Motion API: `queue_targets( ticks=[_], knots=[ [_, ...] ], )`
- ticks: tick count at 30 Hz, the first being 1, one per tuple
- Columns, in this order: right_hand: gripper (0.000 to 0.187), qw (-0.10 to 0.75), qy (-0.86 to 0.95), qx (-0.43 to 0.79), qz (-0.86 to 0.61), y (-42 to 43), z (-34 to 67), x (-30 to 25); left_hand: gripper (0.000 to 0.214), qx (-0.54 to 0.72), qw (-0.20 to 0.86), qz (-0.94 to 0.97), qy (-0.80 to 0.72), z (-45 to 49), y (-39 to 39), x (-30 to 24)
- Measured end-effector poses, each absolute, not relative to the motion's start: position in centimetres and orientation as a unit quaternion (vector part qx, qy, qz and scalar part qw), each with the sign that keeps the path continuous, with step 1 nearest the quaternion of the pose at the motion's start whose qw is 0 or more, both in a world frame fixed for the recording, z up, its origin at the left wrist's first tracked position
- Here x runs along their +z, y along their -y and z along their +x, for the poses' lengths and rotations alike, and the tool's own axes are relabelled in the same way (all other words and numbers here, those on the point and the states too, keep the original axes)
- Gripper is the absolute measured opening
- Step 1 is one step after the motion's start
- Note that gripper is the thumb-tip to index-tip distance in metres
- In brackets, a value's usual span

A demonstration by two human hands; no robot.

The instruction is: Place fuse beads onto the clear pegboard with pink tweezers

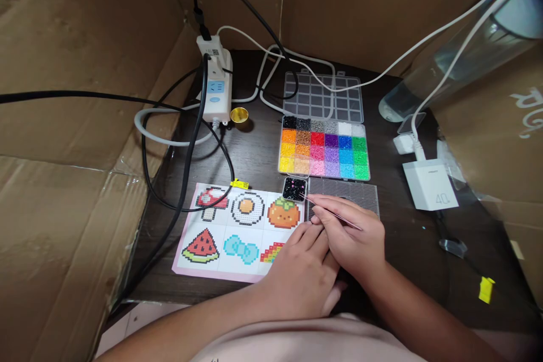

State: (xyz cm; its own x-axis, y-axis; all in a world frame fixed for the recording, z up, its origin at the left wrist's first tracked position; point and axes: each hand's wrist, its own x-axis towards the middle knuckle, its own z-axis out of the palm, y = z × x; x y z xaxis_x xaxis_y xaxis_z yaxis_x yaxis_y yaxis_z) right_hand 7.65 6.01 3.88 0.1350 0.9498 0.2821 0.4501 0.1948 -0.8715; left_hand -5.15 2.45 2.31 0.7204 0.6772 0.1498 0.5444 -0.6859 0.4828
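Observation:
My right hand [358,237] is closed around thin pink tweezers [345,220]. The tips reach the edge of a small clear box [294,189] of black beads with a few pink ones; whether they grip a bead is too small to tell. Beneath both hands lies a clear pegboard [360,195], its lower part covered. My left hand [307,263] rests over the pegboard's lower left side, fingers laid forward and thumb apart, with some fingertips behind my right hand. Beside it is a pattern sheet [224,246] with pixel pictures, including a watermelon, a bow and an egg.
A sorted bead case [324,147] stands behind the small box, its compartment lid [322,96] folded back. Left of it are a gold round tin [240,115], a power strip [218,96] and looping cables. A white charger [430,184] sits right; cardboard walls [339,5] surround the desk.

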Motion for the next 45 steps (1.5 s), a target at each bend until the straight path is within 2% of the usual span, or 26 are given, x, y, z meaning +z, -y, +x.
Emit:
queue_targets(
  ticks=[19, 27, 32, 45],
  knots=[
    [0.024, 0.482, 0.599, 0.254, -0.587, -5.9, 7.6, 4.1, 0.052, 0.165, 0.214, 0.903, -0.335, -5.2, -2.4, 2.2],
    [0.030, 0.513, 0.615, 0.203, -0.564, -5.0, 9.0, 4.9, 0.054, 0.140, 0.238, 0.904, -0.327, -5.3, -2.8, 2.5],
    [0.030, 0.534, 0.561, 0.167, -0.610, -3.6, 12.1, 4.8, 0.050, 0.125, 0.225, 0.910, -0.325, -5.4, -2.9, 2.5],
    [0.024, 0.517, 0.511, 0.236, -0.645, -3.1, 12.9, 2.4, 0.047, 0.114, 0.215, 0.913, -0.328, -5.4, -2.8, 3.2]
  ],
)
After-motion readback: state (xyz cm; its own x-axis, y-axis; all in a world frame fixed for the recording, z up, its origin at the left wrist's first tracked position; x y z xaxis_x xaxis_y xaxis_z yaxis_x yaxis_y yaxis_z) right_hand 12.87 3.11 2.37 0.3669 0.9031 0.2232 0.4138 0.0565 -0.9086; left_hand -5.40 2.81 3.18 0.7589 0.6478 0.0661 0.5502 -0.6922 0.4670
